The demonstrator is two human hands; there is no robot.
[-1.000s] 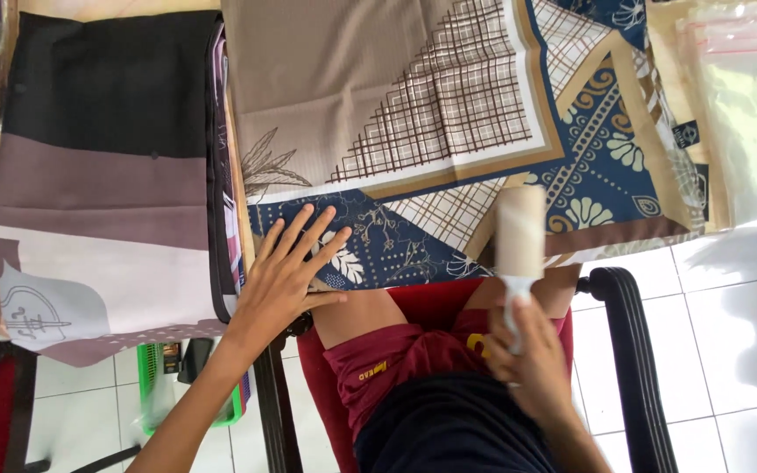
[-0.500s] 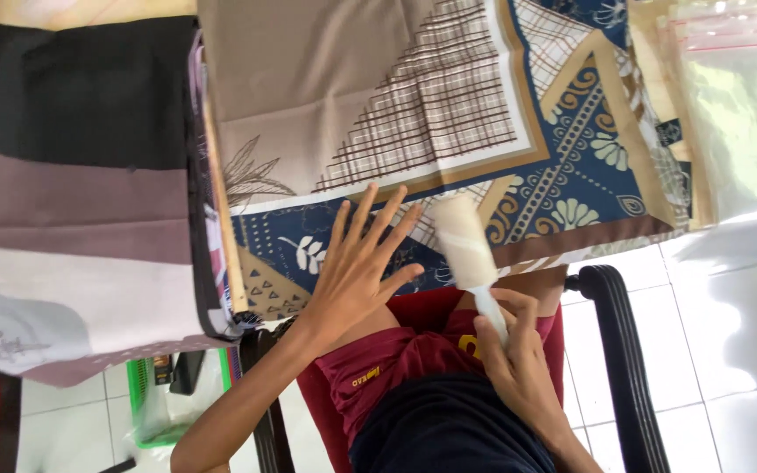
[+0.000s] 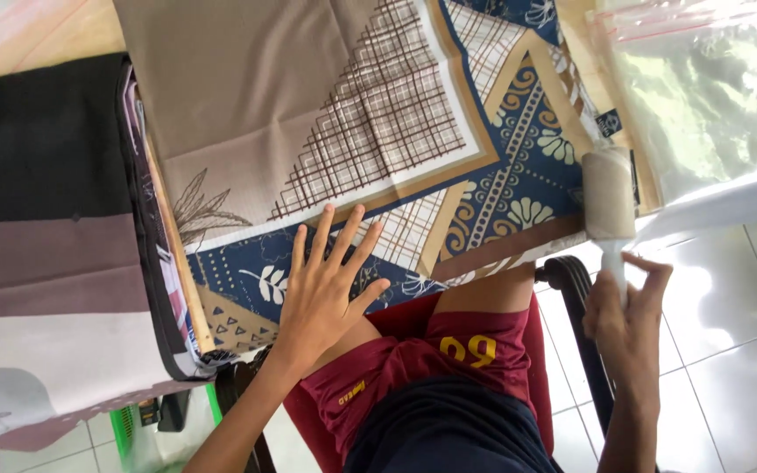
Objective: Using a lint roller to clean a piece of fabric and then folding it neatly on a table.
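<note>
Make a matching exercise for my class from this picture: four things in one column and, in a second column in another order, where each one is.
Things:
1. left hand
2. lint roller
3. clear plastic bag
4. stack of folded cloths

Places:
A. at the far left of the table
B. flat on the patterned cloth, fingers spread
C. at the top right, past the cloth's edge
D. held by its handle in the right hand, at the cloth's right edge

Pairs: 1-B, 2-D, 3-C, 4-A
</note>
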